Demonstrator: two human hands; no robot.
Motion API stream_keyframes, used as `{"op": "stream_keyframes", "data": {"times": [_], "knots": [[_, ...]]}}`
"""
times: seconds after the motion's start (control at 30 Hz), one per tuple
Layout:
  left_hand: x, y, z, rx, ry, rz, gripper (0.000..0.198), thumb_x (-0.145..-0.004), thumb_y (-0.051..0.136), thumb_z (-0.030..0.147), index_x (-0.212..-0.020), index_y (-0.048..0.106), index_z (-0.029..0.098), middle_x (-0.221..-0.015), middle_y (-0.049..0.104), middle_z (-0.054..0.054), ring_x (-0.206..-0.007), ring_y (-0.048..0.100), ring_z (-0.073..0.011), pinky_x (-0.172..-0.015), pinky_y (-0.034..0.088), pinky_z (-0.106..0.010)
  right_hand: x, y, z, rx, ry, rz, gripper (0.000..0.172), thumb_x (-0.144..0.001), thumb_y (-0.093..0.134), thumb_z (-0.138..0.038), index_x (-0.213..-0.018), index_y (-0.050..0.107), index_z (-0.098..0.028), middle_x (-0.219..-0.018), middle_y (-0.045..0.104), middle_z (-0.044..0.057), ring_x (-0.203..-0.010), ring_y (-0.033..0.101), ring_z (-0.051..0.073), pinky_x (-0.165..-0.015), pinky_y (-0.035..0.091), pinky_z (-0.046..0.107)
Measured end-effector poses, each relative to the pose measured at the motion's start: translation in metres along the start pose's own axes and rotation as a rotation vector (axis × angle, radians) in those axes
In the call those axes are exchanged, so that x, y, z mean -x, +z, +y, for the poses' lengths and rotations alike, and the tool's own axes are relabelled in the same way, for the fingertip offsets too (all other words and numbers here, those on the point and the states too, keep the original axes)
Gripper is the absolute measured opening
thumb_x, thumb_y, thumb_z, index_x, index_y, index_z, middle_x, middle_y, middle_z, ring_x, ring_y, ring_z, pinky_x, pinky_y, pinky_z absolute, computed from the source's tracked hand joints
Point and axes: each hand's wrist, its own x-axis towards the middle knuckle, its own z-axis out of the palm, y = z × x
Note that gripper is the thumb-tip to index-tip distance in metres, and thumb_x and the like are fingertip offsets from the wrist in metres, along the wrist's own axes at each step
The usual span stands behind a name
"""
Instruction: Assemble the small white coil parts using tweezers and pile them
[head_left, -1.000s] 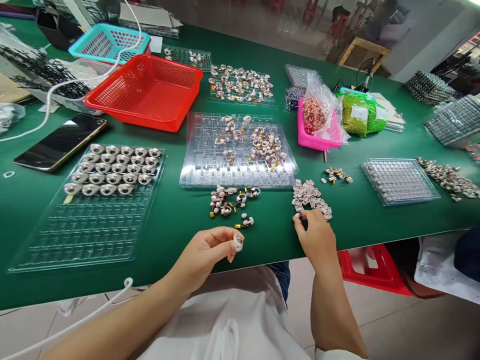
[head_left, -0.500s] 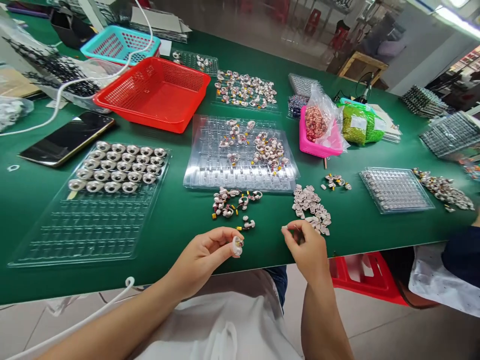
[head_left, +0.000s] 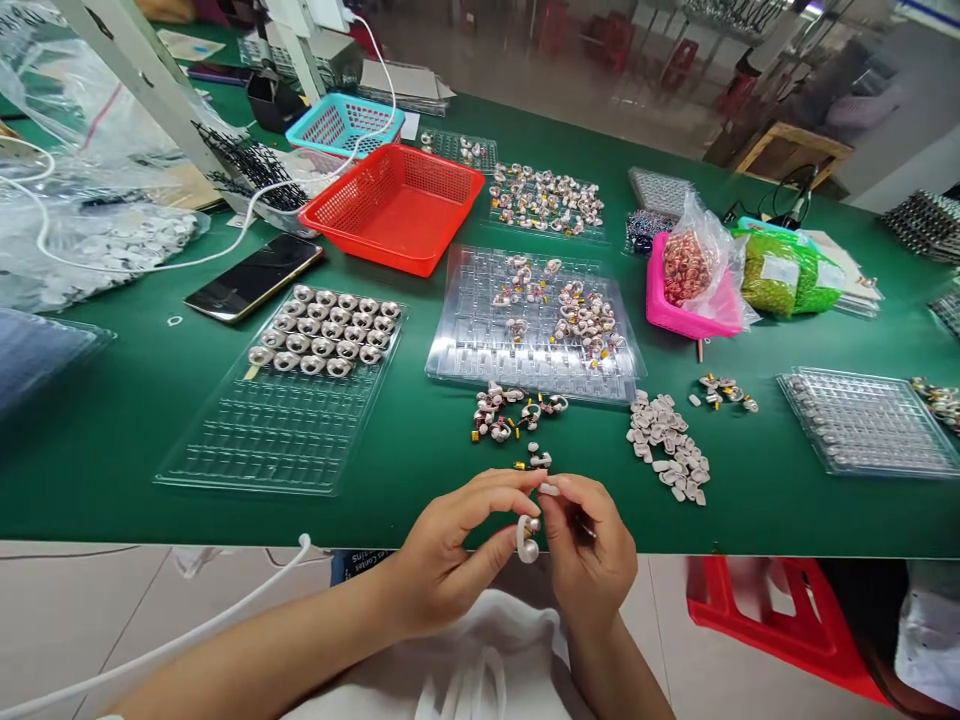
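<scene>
My left hand (head_left: 450, 545) pinches a small white earbud shell (head_left: 527, 540) between thumb and fingers at the near edge of the green table (head_left: 112, 430). My right hand (head_left: 589, 550) meets it from the right and holds a small white cap piece (head_left: 549, 489) at its fingertips, just above the shell. Just beyond the hands lies a loose group of wired earbud parts (head_left: 514, 412). To the right of it sits a pile of small white caps (head_left: 667, 445).
A clear tray (head_left: 277, 440) with rows of silver shells lies to the left. Another clear tray (head_left: 480, 345) with parts sits ahead. A phone (head_left: 253, 277), red basket (head_left: 394, 205), blue basket (head_left: 341, 122), pink bin (head_left: 675, 315), and a clear grid tray (head_left: 870, 425) surround them.
My right hand left the pile of white caps and came left to meet my left hand over the table edge. The camera view has shifted, so the table things appear further right.
</scene>
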Motion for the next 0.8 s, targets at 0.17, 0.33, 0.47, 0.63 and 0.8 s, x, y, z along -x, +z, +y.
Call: {"op": "stream_keyframes", "data": {"times": [0.17, 0.33, 0.47, 0.63, 0.8], "knots": [[0.001, -0.002, -0.002, -0.023, 0.036, 0.008, 0.028, -0.093, 0.057, 0.004, -0.112, 0.068, 0.022, -0.129, 0.071, -0.014, -0.121, 0.065, -0.0246, -0.106, 0.049, -0.040, -0.002, 0.000, 0.000, 0.020, -0.101, -0.046, 0.036, -0.090, 0.064, -0.007, -0.117, 0.065, -0.030, -0.103, 0.076, 0.005, -0.092, 0.074, 0.021, -0.072, 0.062, 0.035], [0.003, -0.003, -0.001, -0.040, 0.088, 0.000, 0.035, -0.091, 0.056, 0.001, -0.116, 0.066, 0.024, -0.128, 0.071, -0.012, -0.121, 0.064, -0.0242, -0.105, 0.050, -0.039, -0.001, 0.000, 0.000, 0.045, -0.136, -0.043, 0.048, -0.089, 0.065, -0.005, -0.127, 0.061, -0.032, -0.100, 0.078, 0.004, -0.087, 0.074, 0.020, -0.071, 0.063, 0.033], [0.005, -0.003, -0.002, -0.076, 0.128, -0.002, 0.036, -0.091, 0.055, 0.000, -0.117, 0.066, 0.024, -0.133, 0.069, -0.014, -0.123, 0.063, -0.0261, -0.105, 0.050, -0.041, -0.002, -0.003, 0.003, 0.047, -0.256, -0.071, 0.056, -0.089, 0.062, -0.003, -0.135, 0.059, -0.034, -0.107, 0.077, 0.005, -0.091, 0.075, 0.021, -0.073, 0.064, 0.036], [0.004, -0.004, 0.000, -0.006, 0.028, 0.021, 0.026, -0.094, 0.057, 0.008, -0.112, 0.070, 0.023, -0.130, 0.071, -0.014, -0.126, 0.063, -0.0274, -0.106, 0.050, -0.041, -0.003, -0.004, 0.003, 0.086, -0.289, -0.120, 0.056, -0.089, 0.059, -0.001, -0.135, 0.060, -0.033, -0.113, 0.076, 0.007, -0.099, 0.075, 0.022, -0.080, 0.064, 0.037], [0.004, -0.005, 0.004, 0.076, -0.143, 0.045, 0.019, -0.097, 0.058, 0.021, -0.108, 0.074, 0.024, -0.129, 0.073, -0.012, -0.124, 0.065, -0.0281, -0.104, 0.053, -0.037, -0.002, 0.000, -0.007, -0.082, -0.012, -0.060, 0.031, -0.092, 0.060, -0.006, -0.114, 0.063, -0.028, -0.107, 0.076, 0.005, -0.101, 0.073, 0.020, -0.086, 0.060, 0.035]]}}
